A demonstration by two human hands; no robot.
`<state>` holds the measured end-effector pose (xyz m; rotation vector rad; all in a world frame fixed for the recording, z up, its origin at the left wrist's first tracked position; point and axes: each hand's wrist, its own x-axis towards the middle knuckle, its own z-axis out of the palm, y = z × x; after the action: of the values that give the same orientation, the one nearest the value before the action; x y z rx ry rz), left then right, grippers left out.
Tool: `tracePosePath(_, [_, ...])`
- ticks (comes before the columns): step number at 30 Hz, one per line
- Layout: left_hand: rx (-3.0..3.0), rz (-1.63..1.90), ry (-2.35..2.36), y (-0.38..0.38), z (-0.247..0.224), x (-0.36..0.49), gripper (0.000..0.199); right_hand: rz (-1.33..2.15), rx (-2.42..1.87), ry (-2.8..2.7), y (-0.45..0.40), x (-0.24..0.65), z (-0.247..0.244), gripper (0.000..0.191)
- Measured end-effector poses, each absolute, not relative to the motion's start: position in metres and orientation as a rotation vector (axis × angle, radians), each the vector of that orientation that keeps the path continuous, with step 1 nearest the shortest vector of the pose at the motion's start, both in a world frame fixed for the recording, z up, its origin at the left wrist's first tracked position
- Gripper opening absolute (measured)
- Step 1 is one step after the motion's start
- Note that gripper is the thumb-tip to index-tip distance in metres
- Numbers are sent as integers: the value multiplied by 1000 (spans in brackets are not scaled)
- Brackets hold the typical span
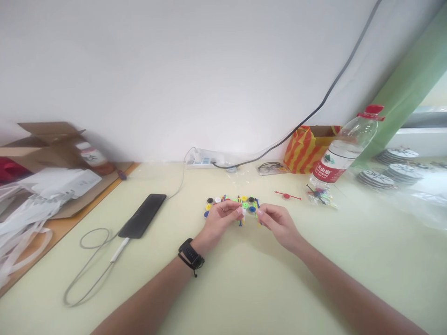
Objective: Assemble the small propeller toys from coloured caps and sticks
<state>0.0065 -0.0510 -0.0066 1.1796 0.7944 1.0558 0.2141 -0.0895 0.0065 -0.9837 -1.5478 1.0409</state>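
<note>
My left hand (223,217), with a black watch (191,254) on its wrist, is closed in a pinch over the middle of the table. A small white piece shows by its fingertips, but whether it is held I cannot tell. Thumb and fingers of my right hand (280,224) are also pinched together, beside thin blue and yellow sticks; what they hold is too small to make out. Around and behind both hands lie several small round discs, among them a black disc (210,200), a green disc (245,205) and a blue disc (252,210). My left hand covers part of this group.
Right of the hands lies a red arrow-shaped piece (287,196), near a clear bag of small parts (321,196) and a water bottle (331,160). A phone (143,216) with a cable is at left. Stacked round plates (375,180) stand far right; a power strip (204,159) sits by the wall.
</note>
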Motion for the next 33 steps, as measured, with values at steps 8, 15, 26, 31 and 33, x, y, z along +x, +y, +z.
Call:
tracePosePath(8, [1198,1012,734,-54,-2,8,29,989,-1104,-1624,-88,208,0,46])
tracePosePath(15, [1179,1019,739,-52,-4,7,28,955,-1109,-1658,-89,209,-1,50])
tracePosePath(26, [1150,1063,767,-52,-5,7,28,1120,-1076,-1376,-91,204,-5,109])
tracePosePath(31, [1147,1111,808,-50,-7,7,29,1312,-1158,-1114,-90,202,3,114])
tracePosePath(33, [1146,1113,823,-50,-7,7,29,1327,-1185,-1073,-90,201,4,112])
